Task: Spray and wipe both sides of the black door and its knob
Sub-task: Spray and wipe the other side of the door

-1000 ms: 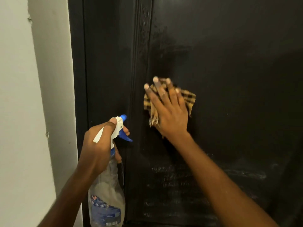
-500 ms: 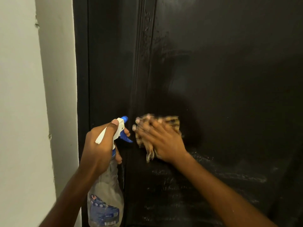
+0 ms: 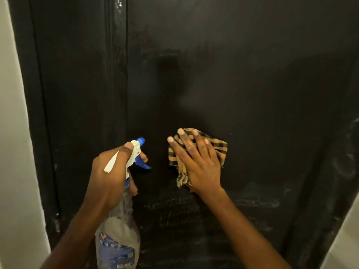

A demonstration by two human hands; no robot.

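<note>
Head view: the right hand (image 3: 196, 162) lies flat, fingers spread, pressing a yellow-and-black checked cloth (image 3: 217, 146) against the black door (image 3: 252, 84). Left hand (image 3: 110, 175) is wrapped round the spray bottle (image 3: 118, 235) neck, a finger on the blue trigger (image 3: 142, 164), nozzle facing the door. Whitish streaks (image 3: 194, 216) show on the door below the cloth.
</note>
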